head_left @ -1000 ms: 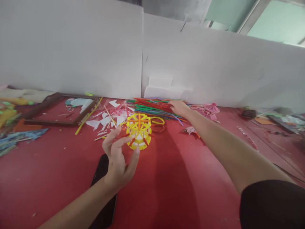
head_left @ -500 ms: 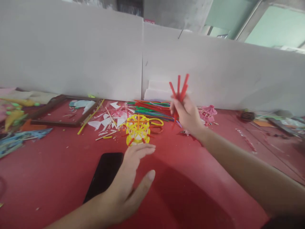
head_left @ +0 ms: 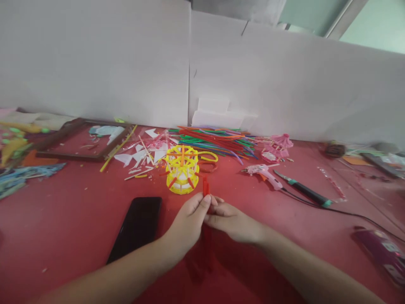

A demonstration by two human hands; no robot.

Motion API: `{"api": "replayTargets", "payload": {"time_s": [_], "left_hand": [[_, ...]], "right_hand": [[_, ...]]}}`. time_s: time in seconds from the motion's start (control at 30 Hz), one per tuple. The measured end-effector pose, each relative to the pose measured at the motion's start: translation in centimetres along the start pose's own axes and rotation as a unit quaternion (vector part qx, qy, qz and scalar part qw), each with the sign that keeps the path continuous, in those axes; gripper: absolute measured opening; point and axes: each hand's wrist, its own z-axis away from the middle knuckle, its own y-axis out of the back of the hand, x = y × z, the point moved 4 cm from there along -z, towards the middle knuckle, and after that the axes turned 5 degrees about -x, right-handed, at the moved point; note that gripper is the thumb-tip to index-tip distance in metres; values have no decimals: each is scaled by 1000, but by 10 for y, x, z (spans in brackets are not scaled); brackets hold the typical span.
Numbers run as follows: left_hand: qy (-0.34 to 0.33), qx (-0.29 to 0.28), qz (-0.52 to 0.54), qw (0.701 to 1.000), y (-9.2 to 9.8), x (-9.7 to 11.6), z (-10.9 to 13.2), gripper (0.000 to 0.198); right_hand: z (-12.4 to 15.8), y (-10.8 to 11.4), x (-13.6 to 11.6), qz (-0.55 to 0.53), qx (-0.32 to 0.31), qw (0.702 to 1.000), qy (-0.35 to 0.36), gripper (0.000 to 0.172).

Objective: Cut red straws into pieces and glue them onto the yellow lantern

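Observation:
My left hand (head_left: 193,214) and my right hand (head_left: 228,219) meet at the middle of the table, in front of the yellow craft piece. Between them stands a small bundle of short red pipe cleaners (head_left: 206,185), roughly upright, with the lower part mostly hidden by the fingers. My left thumb and fingers pinch the bundle. The right fingers close around it just below and beside them. Beyond the hands, the yellow cup-like craft piece (head_left: 182,173) has a looped handle and red and orange strips. A black phone (head_left: 136,228) lies left of my left forearm.
A heap of coloured pipe cleaners (head_left: 218,143) lies by the white partition (head_left: 284,84). At right are a pink glue gun (head_left: 265,175), a green-and-black pen-like tool (head_left: 308,192) with a cord nearby, and a purple object (head_left: 379,253). Paper scraps (head_left: 139,158) and a brown frame (head_left: 74,157) lie left.
My right hand has come down from its raised position with the red pipe cleaners to meet the left. My left hand, open before, now closes on the bundle. The view has tilted down.

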Motion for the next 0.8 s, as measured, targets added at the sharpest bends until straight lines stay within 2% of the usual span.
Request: {"api": "replayTargets", "payload": {"time_s": [0.07, 0.17, 0.23, 0.27, 0.33, 0.4, 0.53, 0.7, 0.8], "left_hand": [[-12, 28, 44, 999, 7, -6, -2, 24], [34, 60, 116, 991, 10, -16, -2, 24], [90, 32, 144, 985, 5, -20, 0, 25], [120, -2, 150, 981, 1, -21, 1, 24], [164, -64, 150, 973, -6, -22, 4, 25], [177, -90, 142, 970, -8, -22, 5, 25], [167, -96, 133, 972, -5, -20, 3, 26], [171, -114, 132, 970, -5, -20, 3, 27], [166, -108, 129, 972, -5, -20, 3, 24]], "right_hand": [[3, 10, 3, 83, 42, 995, 34, 31], [11, 32, 12, 113, 206, 970, 59, 30], [15, 42, 19, 85, 291, 951, 64, 17], [15, 45, 22, 57, 303, 949, 63, 19], [12, 45, 26, 4, 284, 957, 60, 35], [10, 43, 28, -17, 269, 962, 52, 38], [11, 42, 30, -31, 277, 958, 60, 27], [14, 38, 31, -66, 256, 961, 86, 48], [15, 36, 30, -36, 245, 965, 84, 41]]}}
